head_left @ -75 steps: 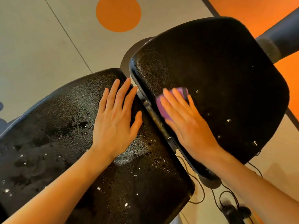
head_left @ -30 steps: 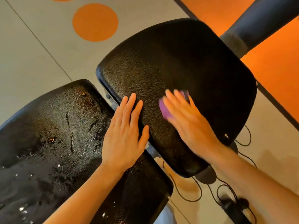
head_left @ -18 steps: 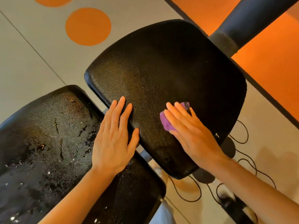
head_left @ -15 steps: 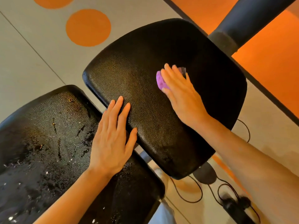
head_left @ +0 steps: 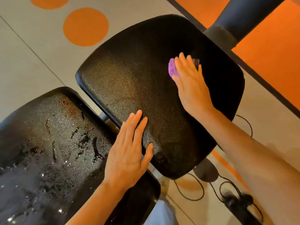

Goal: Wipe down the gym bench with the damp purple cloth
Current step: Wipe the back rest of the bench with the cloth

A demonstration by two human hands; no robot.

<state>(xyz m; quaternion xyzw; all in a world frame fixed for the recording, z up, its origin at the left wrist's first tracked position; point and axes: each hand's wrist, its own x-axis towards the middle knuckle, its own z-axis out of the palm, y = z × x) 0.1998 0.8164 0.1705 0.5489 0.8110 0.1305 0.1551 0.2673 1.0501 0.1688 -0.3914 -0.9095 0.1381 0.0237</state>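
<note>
Wiping well means the right hand [head_left: 190,83] — fingers [head_left: 182,62] flat, pressing the crumpled purple cloth [head_left: 172,70] — sweeps overlapping strokes across the far black textured bench pad [head_left: 138,75] while the open left hand [head_left: 128,151] steadies it.

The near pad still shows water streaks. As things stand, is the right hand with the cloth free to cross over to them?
Probably yes, though not directly: the left hand lies flat across the gap between the pads, between the right hand, pressing the purple cloth, and the streaked near pad.
</note>
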